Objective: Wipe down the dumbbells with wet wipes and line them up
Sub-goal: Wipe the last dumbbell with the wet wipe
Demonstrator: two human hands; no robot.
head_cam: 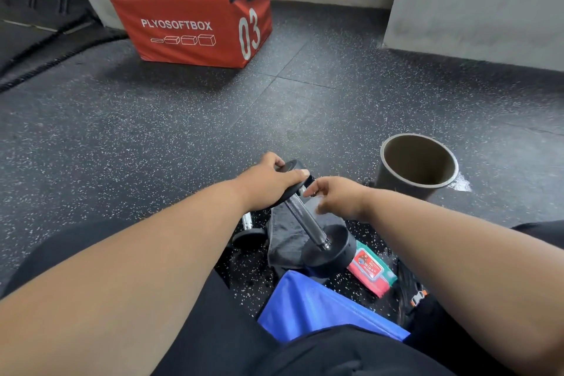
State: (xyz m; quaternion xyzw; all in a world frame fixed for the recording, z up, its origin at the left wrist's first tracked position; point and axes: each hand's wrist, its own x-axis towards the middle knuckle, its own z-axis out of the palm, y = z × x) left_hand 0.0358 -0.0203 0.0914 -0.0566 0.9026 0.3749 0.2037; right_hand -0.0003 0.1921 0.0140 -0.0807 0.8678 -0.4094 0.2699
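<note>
My left hand (pixel 271 180) grips the upper head of one tilted black chrome-handled dumbbell (pixel 308 220); my right hand (pixel 338 195) pinches a blurred white wet wipe (pixel 320 203) beside its handle. A second dumbbell (pixel 248 230) lies half-hidden beneath my arm.

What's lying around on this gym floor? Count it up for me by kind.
Dumbbells: 2, one gripped by its top end, one partly hidden on the floor
Wipe packs: 1, red
Cloths: 1, grey
Red foam boxes: 1
Open round bins: 1
Blue sheet or bag: 1
Total: 7
</note>
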